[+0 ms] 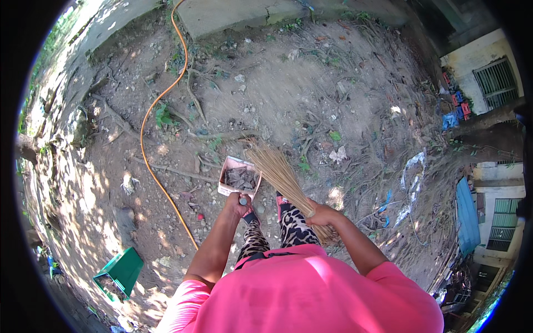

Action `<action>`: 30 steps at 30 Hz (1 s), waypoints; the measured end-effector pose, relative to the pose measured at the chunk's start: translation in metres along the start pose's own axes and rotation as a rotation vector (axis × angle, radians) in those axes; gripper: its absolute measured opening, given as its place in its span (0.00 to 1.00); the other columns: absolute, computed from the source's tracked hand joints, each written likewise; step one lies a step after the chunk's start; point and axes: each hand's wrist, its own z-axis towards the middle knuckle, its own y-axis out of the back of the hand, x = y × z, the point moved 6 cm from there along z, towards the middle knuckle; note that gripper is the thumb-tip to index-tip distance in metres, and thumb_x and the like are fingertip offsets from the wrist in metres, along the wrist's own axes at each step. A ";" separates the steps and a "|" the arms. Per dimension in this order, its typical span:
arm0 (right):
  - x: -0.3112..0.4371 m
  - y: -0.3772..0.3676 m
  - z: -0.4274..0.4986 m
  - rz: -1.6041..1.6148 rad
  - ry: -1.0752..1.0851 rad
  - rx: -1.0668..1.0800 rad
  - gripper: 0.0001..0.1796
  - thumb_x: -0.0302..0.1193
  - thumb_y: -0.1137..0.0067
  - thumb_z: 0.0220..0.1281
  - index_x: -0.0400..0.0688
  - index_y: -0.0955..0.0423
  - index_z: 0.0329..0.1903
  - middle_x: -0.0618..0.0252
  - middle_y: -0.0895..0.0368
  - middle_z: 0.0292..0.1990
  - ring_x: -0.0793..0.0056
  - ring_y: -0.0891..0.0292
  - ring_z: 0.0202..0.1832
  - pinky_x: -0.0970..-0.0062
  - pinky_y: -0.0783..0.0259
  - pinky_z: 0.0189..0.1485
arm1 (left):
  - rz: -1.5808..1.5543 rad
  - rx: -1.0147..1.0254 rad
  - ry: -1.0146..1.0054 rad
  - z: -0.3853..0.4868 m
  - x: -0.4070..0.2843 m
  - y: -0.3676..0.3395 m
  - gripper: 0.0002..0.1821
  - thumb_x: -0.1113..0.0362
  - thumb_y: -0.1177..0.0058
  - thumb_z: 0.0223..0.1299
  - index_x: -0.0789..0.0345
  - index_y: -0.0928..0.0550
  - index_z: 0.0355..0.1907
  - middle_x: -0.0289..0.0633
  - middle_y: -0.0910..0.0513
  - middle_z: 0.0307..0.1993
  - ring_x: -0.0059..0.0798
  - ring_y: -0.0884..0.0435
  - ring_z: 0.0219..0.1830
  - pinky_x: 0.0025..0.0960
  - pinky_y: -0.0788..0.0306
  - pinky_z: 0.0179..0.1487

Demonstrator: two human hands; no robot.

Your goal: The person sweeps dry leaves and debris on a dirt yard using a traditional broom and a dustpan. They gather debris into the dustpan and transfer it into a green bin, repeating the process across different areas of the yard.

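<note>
My left hand [239, 204] is closed around the upright handle of a dustpan [225, 191], whose pale pink pan bears writing on its near edge. Dry brown leaves [241, 178] lie inside the pan. In my right hand [320, 214] is a stick broom [277, 168], gripped at its bound part. Its bristles spread up and to the left, with their tips beside the pan's right side. Both hands are in front of my legs, and my feet stand partly hidden just below the dustpan.
An orange hose [143, 141] winds over the dirt on the left. A green plastic bin [127, 268] lies tipped at lower left. Tree roots [233, 135] cross the ground ahead. Crumpled clear plastic [403, 177] and a tree trunk [491, 139] are to the right.
</note>
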 end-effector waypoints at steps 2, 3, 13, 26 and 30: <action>-0.008 0.015 -0.043 -0.016 0.071 -0.071 0.61 0.44 0.33 0.41 0.52 0.63 0.76 0.41 0.26 0.56 0.50 0.26 0.57 0.65 0.32 0.60 | 0.009 0.049 0.028 0.019 -0.011 0.010 0.06 0.72 0.67 0.65 0.67 0.33 0.33 0.36 0.32 0.18 0.19 0.31 0.15 0.20 0.28 0.16; -0.010 0.023 -0.054 -0.018 0.102 -0.116 0.61 0.45 0.33 0.41 0.52 0.63 0.76 0.40 0.25 0.55 0.50 0.26 0.56 0.65 0.31 0.60 | 0.019 0.102 0.080 0.023 -0.013 0.006 0.06 0.72 0.66 0.65 0.67 0.33 0.33 0.36 0.32 0.18 0.19 0.31 0.15 0.20 0.28 0.16; 0.033 -0.045 0.044 -0.085 -0.015 0.067 0.62 0.45 0.34 0.42 0.50 0.65 0.76 0.37 0.25 0.54 0.49 0.26 0.55 0.64 0.31 0.58 | 0.104 0.127 0.098 0.002 0.003 0.020 0.08 0.69 0.65 0.67 0.67 0.32 0.31 0.34 0.31 0.17 0.17 0.31 0.14 0.19 0.30 0.15; -0.067 -0.039 -0.005 0.095 -0.095 -0.129 0.61 0.45 0.34 0.43 0.53 0.64 0.76 0.38 0.27 0.57 0.50 0.27 0.58 0.66 0.33 0.62 | 0.248 0.131 0.063 0.015 0.021 0.086 0.10 0.75 0.71 0.61 0.68 0.35 0.25 0.35 0.33 0.17 0.18 0.33 0.13 0.20 0.33 0.16; -0.071 -0.101 0.036 0.136 0.029 -0.010 0.61 0.43 0.35 0.42 0.51 0.65 0.76 0.39 0.30 0.60 0.52 0.30 0.61 0.68 0.35 0.64 | 0.268 0.109 0.125 0.023 0.040 0.102 0.11 0.73 0.74 0.62 0.67 0.36 0.25 0.33 0.35 0.17 0.16 0.37 0.12 0.20 0.36 0.15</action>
